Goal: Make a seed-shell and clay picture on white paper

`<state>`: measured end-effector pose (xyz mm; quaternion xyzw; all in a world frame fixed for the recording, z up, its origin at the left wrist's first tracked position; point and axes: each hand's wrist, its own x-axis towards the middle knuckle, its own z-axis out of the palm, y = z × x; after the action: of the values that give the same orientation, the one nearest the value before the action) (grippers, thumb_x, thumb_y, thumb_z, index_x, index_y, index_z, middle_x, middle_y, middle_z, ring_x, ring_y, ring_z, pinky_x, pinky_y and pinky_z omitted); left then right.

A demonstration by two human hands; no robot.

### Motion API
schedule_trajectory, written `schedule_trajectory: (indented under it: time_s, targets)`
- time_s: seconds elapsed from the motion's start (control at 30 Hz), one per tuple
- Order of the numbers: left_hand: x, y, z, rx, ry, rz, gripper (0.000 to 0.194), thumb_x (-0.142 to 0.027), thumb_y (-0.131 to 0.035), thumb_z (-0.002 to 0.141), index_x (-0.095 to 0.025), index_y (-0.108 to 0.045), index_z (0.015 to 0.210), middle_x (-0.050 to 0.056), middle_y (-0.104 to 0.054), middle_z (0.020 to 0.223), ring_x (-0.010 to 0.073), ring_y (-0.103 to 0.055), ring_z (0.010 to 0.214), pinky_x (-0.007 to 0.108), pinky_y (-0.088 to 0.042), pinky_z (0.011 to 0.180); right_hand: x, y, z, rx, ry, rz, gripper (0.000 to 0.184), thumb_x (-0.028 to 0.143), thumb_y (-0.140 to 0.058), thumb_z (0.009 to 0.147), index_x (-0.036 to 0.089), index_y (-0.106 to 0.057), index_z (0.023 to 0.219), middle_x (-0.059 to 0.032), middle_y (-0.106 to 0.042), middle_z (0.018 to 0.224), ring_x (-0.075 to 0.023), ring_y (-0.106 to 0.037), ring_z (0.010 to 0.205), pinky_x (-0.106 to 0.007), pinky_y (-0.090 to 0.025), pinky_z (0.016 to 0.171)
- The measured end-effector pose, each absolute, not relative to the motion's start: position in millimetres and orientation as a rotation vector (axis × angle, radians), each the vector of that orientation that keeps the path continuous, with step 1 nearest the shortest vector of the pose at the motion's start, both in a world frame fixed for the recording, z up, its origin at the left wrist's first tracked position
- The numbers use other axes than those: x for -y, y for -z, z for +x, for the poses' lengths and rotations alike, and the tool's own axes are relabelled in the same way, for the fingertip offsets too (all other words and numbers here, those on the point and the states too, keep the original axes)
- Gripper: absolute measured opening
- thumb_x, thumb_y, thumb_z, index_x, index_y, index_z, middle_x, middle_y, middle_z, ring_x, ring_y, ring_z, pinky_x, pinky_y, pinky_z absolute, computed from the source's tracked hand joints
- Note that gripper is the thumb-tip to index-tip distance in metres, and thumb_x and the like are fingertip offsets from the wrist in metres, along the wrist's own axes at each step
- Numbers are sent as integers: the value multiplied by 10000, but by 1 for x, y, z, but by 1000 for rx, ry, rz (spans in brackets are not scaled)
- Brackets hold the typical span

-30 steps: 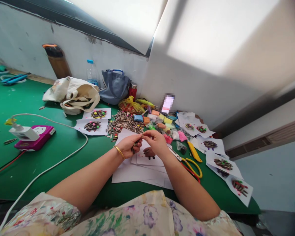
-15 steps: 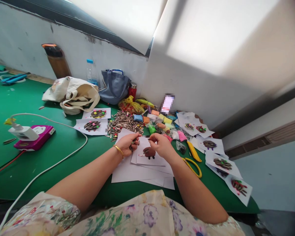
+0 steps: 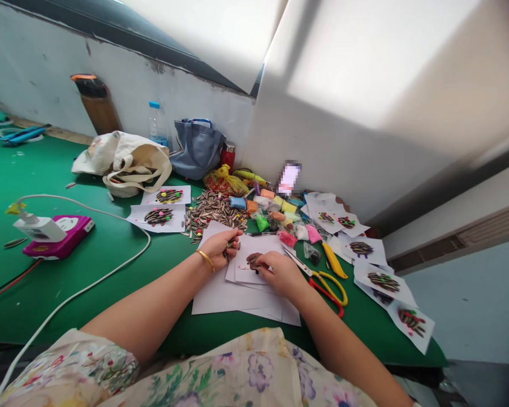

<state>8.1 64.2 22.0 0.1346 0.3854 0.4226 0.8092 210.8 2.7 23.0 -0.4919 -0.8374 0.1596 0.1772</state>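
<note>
My left hand is curled around several striped sunflower seeds, above the left side of a stack of white paper. With pinched fingertips, my right hand is at the brown clay shape on the top sheet. A small dark seed seems to be between its fingers, which cover part of the clay. Behind the paper lies a heap of loose sunflower seeds. A black pen rests at the paper's far edge. Scissors with red and yellow handles lie just right of my right hand.
Bagged coloured clay and a yellow cutter lie beyond and to the right. Seed-covered pictures line the right edge; others lie left. A white cable crosses the left side near a purple power block.
My right hand has moved down and toward me, from the far edge of the top sheet to the brown clay. The scissors are now more exposed. My left hand has stayed nearly still.
</note>
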Motion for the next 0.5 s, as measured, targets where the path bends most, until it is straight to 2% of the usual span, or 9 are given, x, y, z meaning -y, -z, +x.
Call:
schedule_trajectory:
  time_s: [0.1, 0.3, 0.5]
  targets:
    - [-64, -22, 8, -822, -902, 284, 139, -214, -484, 956, -112, -550, 889, -39, -420, 646, 15, -418, 418, 80, -228, 301, -2, -20, 209, 2413, -339, -1360, 150, 127, -616, 843, 229, -696, 919, -27, -697, 961, -165, -621, 889, -268, -445, 798]
    - [-64, -23, 9, -821, -902, 279, 128, -204, -493, 951, -117, -553, 880, -40, -421, 640, 16, -418, 418, 79, -230, 299, -4, -18, 207, 2546, -39, -1320, 125, 197, -590, 884, 221, -712, 880, -47, -686, 904, -176, -606, 823, -277, -412, 744]
    - [-63, -24, 8, -816, -900, 276, 128, -202, -498, 948, -122, -554, 865, -39, -422, 637, 19, -417, 418, 79, -232, 299, -4, -19, 204, 2584, 70, -1313, 136, 205, -583, 885, 219, -717, 866, -46, -675, 863, -169, -589, 789, -277, -374, 710]
